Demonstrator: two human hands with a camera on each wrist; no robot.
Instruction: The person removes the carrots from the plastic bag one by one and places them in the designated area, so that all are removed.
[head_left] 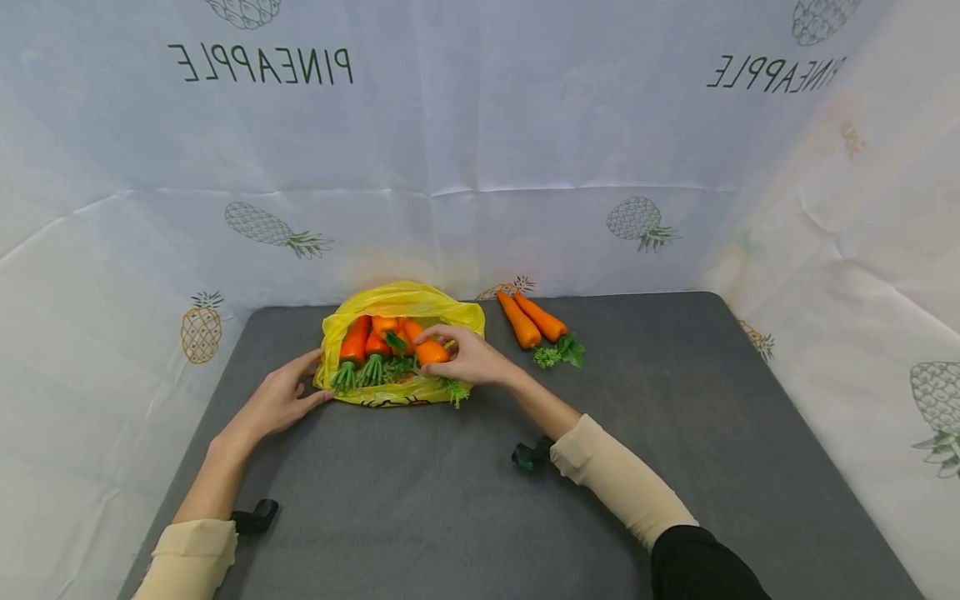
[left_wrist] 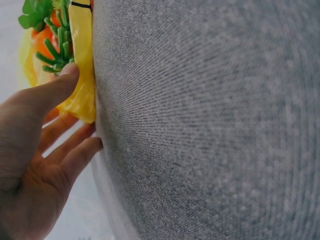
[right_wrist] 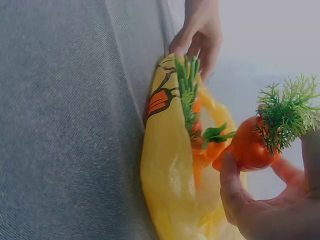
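Note:
A yellow plastic bag (head_left: pixel 367 302) lies with its mouth facing me near the far edge of the table. Several orange carrots (head_left: pixel 352 343) with green tops are inside it. My left hand (head_left: pixel 279 398) holds the bag's left corner, the thumb on its near rim and the fingers behind, as the left wrist view shows. At the right side of the mouth, my right hand (head_left: pixel 467 357) grips an orange carrot (head_left: pixel 432 352) between thumb and fingers. Feathery green leaves (right_wrist: pixel 287 117) hang from that carrot's thick end. Its tip points back into the bag.
Two more carrots (head_left: pixel 519 322) with leafy tops lie on the grey table (head_left: pixel 420 500) to the right of the bag. Behind the table hangs a white curtain (head_left: pixel 465 125) printed with pineapples. Black wrist mounts (head_left: pixel 257 517) stick out from both forearms.

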